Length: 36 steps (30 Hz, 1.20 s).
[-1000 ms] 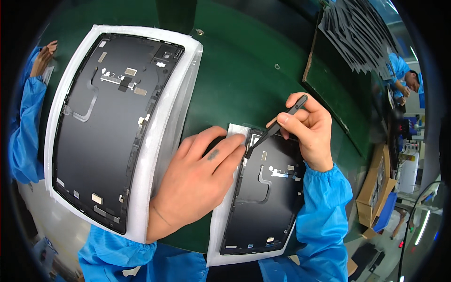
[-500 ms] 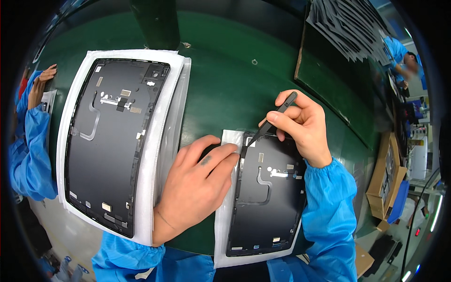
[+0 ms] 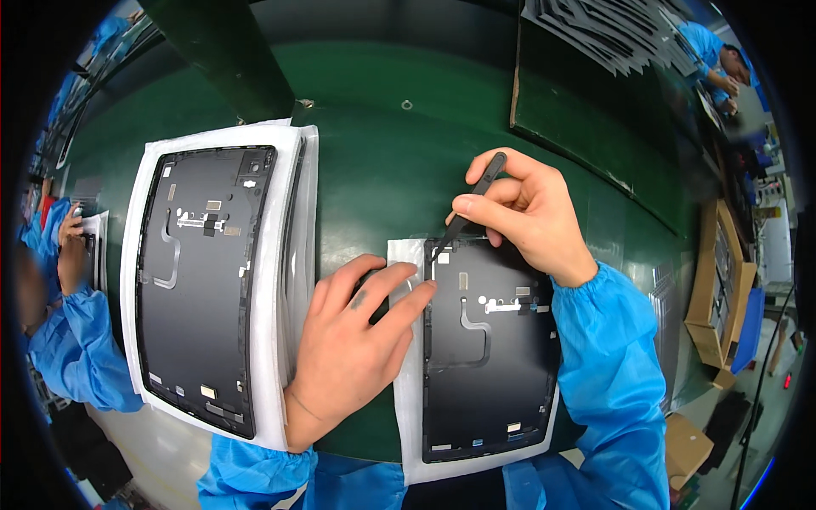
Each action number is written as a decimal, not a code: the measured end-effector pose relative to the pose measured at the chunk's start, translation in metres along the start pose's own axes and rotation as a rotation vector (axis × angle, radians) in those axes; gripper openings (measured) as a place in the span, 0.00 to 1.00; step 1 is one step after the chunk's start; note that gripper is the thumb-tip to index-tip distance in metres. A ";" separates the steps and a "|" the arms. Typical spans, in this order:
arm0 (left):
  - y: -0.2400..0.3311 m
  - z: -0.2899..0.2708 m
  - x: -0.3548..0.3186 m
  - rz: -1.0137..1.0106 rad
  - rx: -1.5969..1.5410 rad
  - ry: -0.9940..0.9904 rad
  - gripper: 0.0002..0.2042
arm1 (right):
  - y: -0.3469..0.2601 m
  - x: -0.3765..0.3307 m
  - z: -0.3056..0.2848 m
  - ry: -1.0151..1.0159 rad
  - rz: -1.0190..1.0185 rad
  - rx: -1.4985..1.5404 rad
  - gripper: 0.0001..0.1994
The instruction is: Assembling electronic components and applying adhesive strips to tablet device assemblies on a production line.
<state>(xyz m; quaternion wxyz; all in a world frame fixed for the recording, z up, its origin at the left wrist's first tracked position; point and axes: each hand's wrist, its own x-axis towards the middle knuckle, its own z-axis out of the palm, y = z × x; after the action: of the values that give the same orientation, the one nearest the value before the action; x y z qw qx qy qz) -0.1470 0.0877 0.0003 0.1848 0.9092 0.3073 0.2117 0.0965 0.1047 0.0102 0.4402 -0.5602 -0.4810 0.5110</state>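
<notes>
So in the last half second or so we've shifted our view and the right hand has brought its tool down: the tip that was hovering off the panel edge is now planted right at the top-left corner of the small one. That reads to us like the picking/peeling bit at that corner is actually underway now, not just being lined up.

Going left to right: far left there's a co-worker's hand (image 3: 70, 255) in a blue sleeve, busy with their own piece. Next, the big black back cover (image 3: 204, 289) sits on its white foam sleeve (image 3: 293, 255) on the green surface (image 3: 382, 153), untouched, well clear of both our hands.

Our left hand (image 3: 353, 344) lies flat, fingers stretched out and pressed down on the white sheet just beside the smaller black back cover (image 3: 489, 357), index fingertip touching its top-left edge (basically pinning it so it doesn't slide).

Our right hand (image 3: 531, 208) is above the cover's top edge, thumb and fingers pinched together around black tweezers (image 3: 472, 204), which slant down-left so the tip meets the corner right next to the left fingertip. The cover itself lies below and between the two hands, near the lower edge of the surface.

Far right: cardboard boxes (image 3: 718, 289).
</notes>
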 end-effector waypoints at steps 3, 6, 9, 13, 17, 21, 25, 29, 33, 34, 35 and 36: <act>0.000 0.002 0.001 -0.014 -0.013 -0.017 0.22 | 0.001 0.000 0.000 0.002 -0.006 -0.011 0.11; 0.000 0.003 0.001 -0.006 -0.003 -0.015 0.22 | 0.000 0.000 -0.001 0.009 -0.013 -0.021 0.11; 0.001 0.001 0.003 -0.010 0.008 -0.018 0.21 | 0.001 0.000 -0.002 0.008 -0.023 -0.018 0.11; 0.001 0.001 0.003 -0.006 0.008 -0.021 0.21 | 0.002 0.000 0.000 0.005 -0.024 0.004 0.12; 0.002 0.000 0.001 -0.013 0.011 -0.032 0.22 | 0.000 -0.001 -0.001 0.004 -0.012 0.004 0.12; 0.002 0.001 0.003 -0.008 0.008 -0.028 0.22 | 0.001 -0.001 -0.003 0.008 -0.020 0.014 0.12; 0.006 0.000 0.005 -0.053 -0.023 -0.026 0.21 | 0.002 0.001 -0.003 0.008 -0.032 -0.027 0.12; 0.004 0.001 0.003 -0.007 0.005 -0.032 0.22 | 0.001 0.000 -0.002 0.020 -0.033 -0.009 0.12; 0.003 0.001 0.003 -0.008 0.011 -0.028 0.23 | 0.002 0.000 -0.002 0.009 -0.035 -0.026 0.12; 0.003 0.001 0.003 -0.007 0.008 -0.031 0.23 | 0.001 0.000 -0.003 0.006 -0.046 -0.033 0.12; 0.002 0.001 0.004 -0.008 0.008 -0.029 0.22 | 0.001 0.001 -0.003 0.003 -0.057 -0.040 0.11; 0.002 0.000 0.004 -0.009 0.010 -0.027 0.22 | 0.000 0.000 -0.002 0.005 -0.055 -0.038 0.11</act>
<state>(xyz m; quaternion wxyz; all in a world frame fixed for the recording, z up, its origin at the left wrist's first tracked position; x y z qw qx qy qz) -0.1433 0.0887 0.0017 0.1855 0.9115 0.3097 0.1970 0.0980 0.1051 0.0104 0.4446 -0.5564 -0.5048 0.4877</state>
